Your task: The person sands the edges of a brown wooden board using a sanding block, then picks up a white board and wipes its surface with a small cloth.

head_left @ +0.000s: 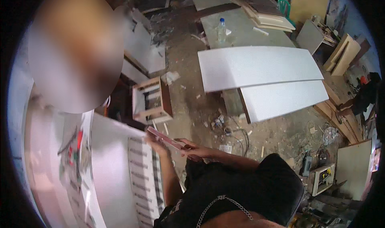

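Black top (244, 184), silver-coloured link chain necklace (221, 197)

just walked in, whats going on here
The person's right hand grips one end of a slim reddish piece, with the left hand, blurred, at its other end. Ahead to the right, two white panels lie close together, one seeming to overlap the other. At the far right, another person has hands at a brown board.

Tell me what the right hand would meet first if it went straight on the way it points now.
Beyond the pinkish piece it holds, the right hand would probably meet the left hand first, near the piece's other end; depth is hard to judge from this view.
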Available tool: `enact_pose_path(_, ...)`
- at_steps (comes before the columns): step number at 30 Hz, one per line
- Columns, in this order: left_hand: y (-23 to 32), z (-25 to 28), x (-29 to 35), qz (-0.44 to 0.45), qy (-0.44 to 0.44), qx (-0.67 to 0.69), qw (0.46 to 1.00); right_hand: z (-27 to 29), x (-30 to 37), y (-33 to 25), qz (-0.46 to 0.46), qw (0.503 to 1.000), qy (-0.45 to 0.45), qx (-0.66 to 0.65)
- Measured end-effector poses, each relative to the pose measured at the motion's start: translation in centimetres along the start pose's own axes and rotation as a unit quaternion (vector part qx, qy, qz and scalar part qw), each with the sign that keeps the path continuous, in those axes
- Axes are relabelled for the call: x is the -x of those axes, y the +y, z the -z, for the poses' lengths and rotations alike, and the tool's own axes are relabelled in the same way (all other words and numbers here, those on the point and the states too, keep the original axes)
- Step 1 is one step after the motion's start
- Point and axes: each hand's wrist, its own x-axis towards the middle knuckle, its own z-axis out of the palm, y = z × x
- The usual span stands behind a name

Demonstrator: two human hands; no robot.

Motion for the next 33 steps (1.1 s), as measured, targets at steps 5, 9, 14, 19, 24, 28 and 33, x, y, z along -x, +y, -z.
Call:
enact_pose_path(5,0.5,1.2,-15.7,-0.057,0.008,0.015,0.998,7.6,-12.4,-2.5,0.014,0.955,0.247,-0.166)
enact_pose_path(9,-0.8,-5.8,-29.0,-0.019,0.026,0.065,0.997,14.2,-24.1,-2.2,0.014,0.927,0.347,-0.143)
enact_pose_path(14,-3.7,-30.9,-39.7,-0.042,-0.205,0.069,0.975,22.6,-38.2,-5.2,0.127,0.967,0.193,0.107)
enact_pose_path(19,2.1,-44.7,-51.4,0.013,-0.230,0.043,0.972,36.0,-45.4,-11.9,0.110,0.934,0.297,-0.166)
enact_pose_path(24,-2.1,-57.1,-61.7,0.010,-0.275,0.033,0.961,49.2,-52.7,-12.3,0.204,0.814,0.531,-0.117)
enact_pose_path(28,-5.7,-73.4,-65.1,0.038,-0.457,0.099,0.883,57.0,-63.0,-11.8,0.230,0.874,0.408,0.129)
enact_pose_path(33,-10.8,-88.8,-69.0,-0.053,-0.548,-0.002,0.835,71.0,-67.0,-20.4,0.225,0.895,0.384,-0.022)
